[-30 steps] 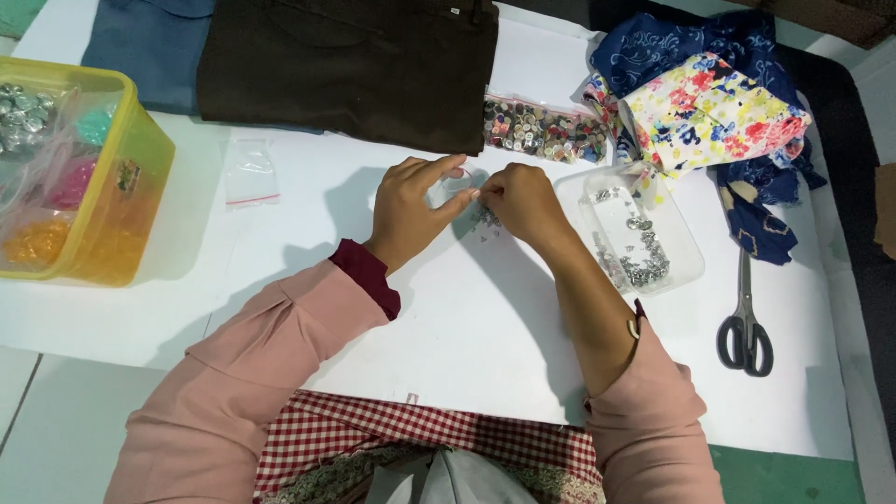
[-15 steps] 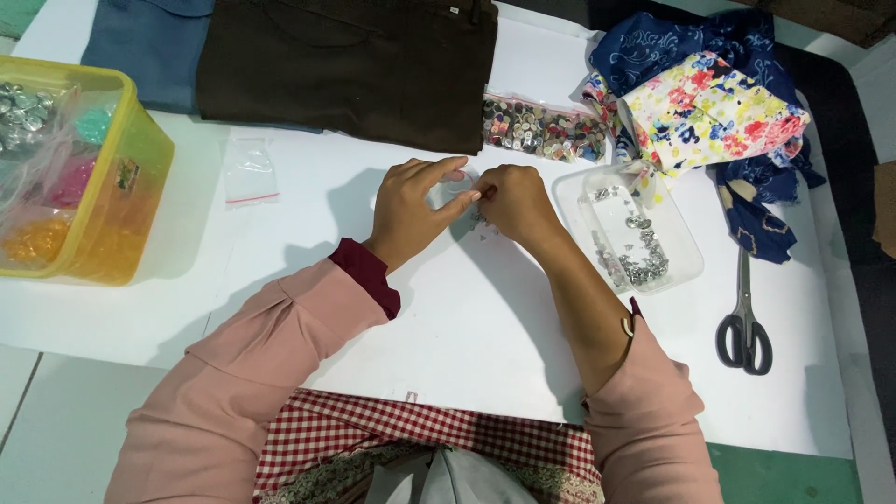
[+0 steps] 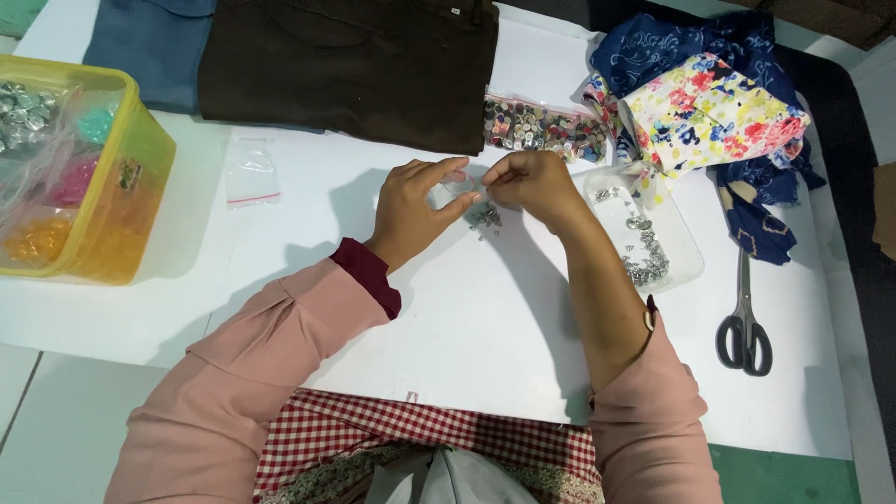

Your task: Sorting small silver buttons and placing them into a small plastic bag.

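My left hand (image 3: 415, 210) and my right hand (image 3: 527, 185) meet over the middle of the white table (image 3: 448, 327). Both pinch a small clear plastic bag (image 3: 461, 183) by its top edge with their fingertips. A small cluster of silvery metal pieces (image 3: 483, 219) hangs or lies just below the fingers; I cannot tell whether they are inside the bag. A clear shallow tray (image 3: 686, 247) with several more metal pieces stands just right of my right hand.
A flat bag of mixed buttons (image 3: 541, 131) lies behind the hands, next to folded brown cloth (image 3: 345, 65) and blue cloth (image 3: 149, 47). An empty small zip bag (image 3: 252, 173) and a yellow box (image 3: 112, 215) are at the left. Floral fabric (image 3: 709, 112) and scissors (image 3: 744, 327) are at the right.
Both hands stay in nearly the same place. The fingers have shifted slightly on the small bag, and the right hand sits a little higher.
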